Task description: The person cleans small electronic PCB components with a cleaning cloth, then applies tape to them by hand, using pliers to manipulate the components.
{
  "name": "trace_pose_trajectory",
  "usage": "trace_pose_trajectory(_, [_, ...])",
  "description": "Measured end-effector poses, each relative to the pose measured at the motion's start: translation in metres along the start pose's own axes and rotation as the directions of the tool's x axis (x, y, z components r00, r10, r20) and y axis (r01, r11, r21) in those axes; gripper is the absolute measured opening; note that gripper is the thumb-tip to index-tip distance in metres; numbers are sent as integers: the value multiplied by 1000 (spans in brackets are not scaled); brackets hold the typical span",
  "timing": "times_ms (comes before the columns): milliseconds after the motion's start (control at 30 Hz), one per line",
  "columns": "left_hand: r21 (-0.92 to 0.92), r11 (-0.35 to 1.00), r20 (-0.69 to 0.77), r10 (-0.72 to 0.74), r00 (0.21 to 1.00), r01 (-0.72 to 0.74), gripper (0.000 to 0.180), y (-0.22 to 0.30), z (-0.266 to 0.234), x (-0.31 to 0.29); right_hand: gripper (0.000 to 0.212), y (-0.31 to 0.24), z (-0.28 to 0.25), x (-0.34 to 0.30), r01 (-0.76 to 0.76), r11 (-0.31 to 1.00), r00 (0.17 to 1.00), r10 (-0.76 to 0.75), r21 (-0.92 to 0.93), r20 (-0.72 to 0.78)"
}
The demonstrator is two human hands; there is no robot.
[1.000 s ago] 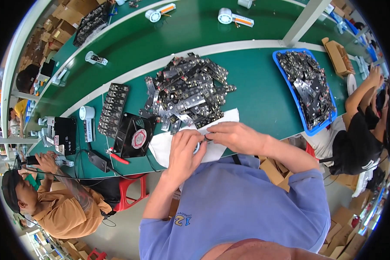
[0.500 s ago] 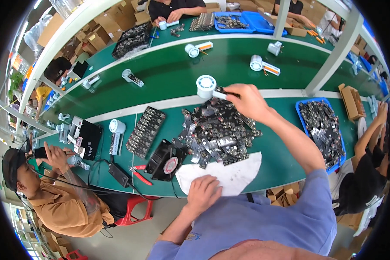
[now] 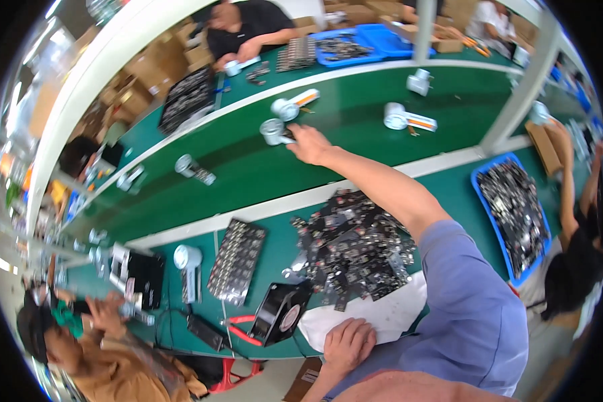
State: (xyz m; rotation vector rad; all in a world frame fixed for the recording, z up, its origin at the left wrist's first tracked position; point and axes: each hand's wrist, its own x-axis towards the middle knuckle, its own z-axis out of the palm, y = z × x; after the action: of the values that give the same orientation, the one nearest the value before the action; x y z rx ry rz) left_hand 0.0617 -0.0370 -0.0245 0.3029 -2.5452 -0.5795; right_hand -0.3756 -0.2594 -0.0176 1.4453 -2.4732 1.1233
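The handheld fan (image 3: pixel 272 131) showed a smooth, pale plastic shell, set against a green belt (image 3: pixel 355 120) with a smooth, glossy face. A rail (image 3: pixel 301 199) resembling painted metal bordered it. The heaped circuit boards (image 3: pixel 355 248) were dark with scattered shiny metallic patches; the blue tray (image 3: pixel 483 199) appeared plastic. The white sheet (image 3: pixel 385 318) was matt, whether cloth or paper being indeterminate. The pliers (image 3: pixel 244 336) had red, plastic-looking grips; the shirt (image 3: pixel 472 301) was soft, matt cloth.

A periwinkle-blue shirt (image 3: pixel 479 318) is being worn; the right forearm (image 3: pixel 378 186) is being left bare by its short sleeve (image 3: pixel 442 258).
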Motion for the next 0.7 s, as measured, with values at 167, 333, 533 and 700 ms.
trace_pose_trajectory(167, [54, 998, 6, 26, 1000, -27, 23, 0, 0, 1, 43, 81, -115, -19, -137, 941, 954, 41, -308, -299])
trace_pose_trajectory(333, [92, 993, -1, 71, 997, -71, 22, 0, 1, 5, 36, 205, -205, -104, -280, 816, 960, 224, -506, -169])
trace_pose_trajectory(533, [80, 995, -18, 54, 998, -53, 23, 4, 1, 1, 25, 171, -209, -138, -209, 948, 970, 171, -241, -172])
trace_pose_trajectory(700, [-50, 997, -62, 56, 996, -59, 34, 4, -1, 0, 34, 39, -291, -197, -333, 903, 934, 276, 272, 226])
